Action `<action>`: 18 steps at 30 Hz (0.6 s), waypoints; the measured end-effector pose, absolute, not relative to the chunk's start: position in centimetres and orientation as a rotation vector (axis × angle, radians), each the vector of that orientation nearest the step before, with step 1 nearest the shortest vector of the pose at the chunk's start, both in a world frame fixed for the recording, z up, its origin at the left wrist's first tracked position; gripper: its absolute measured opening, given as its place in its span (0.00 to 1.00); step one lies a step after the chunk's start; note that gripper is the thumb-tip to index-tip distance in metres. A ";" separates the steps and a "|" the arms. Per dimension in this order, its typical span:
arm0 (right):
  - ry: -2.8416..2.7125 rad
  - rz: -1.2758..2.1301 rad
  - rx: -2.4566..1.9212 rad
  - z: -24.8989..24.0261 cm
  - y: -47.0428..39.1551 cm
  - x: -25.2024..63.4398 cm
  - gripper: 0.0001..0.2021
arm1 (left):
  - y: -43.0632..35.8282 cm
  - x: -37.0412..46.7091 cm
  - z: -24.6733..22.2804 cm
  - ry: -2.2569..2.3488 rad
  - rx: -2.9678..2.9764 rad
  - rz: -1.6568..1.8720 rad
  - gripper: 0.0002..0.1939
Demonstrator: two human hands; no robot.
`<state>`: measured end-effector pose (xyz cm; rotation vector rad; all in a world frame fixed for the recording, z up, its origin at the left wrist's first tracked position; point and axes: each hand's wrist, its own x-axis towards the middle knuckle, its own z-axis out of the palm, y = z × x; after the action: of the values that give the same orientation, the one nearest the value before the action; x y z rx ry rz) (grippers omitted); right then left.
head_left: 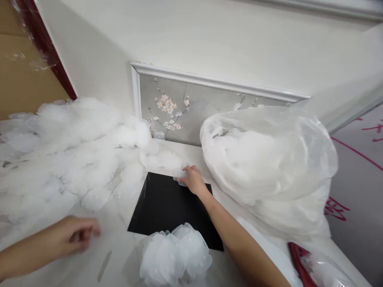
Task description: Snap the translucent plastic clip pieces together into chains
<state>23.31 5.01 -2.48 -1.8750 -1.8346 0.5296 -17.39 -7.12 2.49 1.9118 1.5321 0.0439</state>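
Observation:
My right hand (pixel 194 180) reaches over the far edge of a black rectangular sheet (pixel 170 203), its fingers closed on a small translucent white piece (pixel 180 175). At the lower left, my left hand (pixel 77 235) hovers over the white table, blurred, with its fingers curled; whether it holds anything is unclear. A fluffy white cluster of thin round petals (pixel 176 255) lies across the sheet's near edge. Left of the sheet spreads a large heap of similar white pieces (pixel 89 159).
A clear plastic bag (pixel 269 159) full of white pieces stands at the right. Near the lower right lies a red object (pixel 301 263) beside clear plastic. Behind are a framed flower panel (pixel 194 111) and wall; cardboard (pixel 24 67) stands at the upper left.

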 end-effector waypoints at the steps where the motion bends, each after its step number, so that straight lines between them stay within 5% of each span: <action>1: -1.822 0.541 -1.849 -2.2 4.7 23.3 0.13 | -5.7 -16.4 2.9 1.539 1.964 0.136 0.17; 6: -1.851 0.810 -1.654 -1.4 3.4 23.2 0.04 | 1.0 -10.4 1.9 1.576 2.329 0.411 0.23; 10: -1.771 1.004 -1.545 -1.9 2.4 24.0 0.04 | 3.4 -7.3 1.5 1.651 2.342 0.262 0.17; 15: -1.644 0.843 -1.604 -3.3 1.3 26.4 0.25 | 4.1 -4.3 3.2 1.490 2.214 0.323 0.10; 18: -1.586 0.773 -1.635 -4.0 0.3 27.3 0.23 | 4.2 -1.6 2.8 1.290 2.138 0.321 0.13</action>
<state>27.31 0.31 -4.01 -1.6349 -1.5856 0.7726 -1.64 4.21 2.80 2.1382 1.2904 0.3212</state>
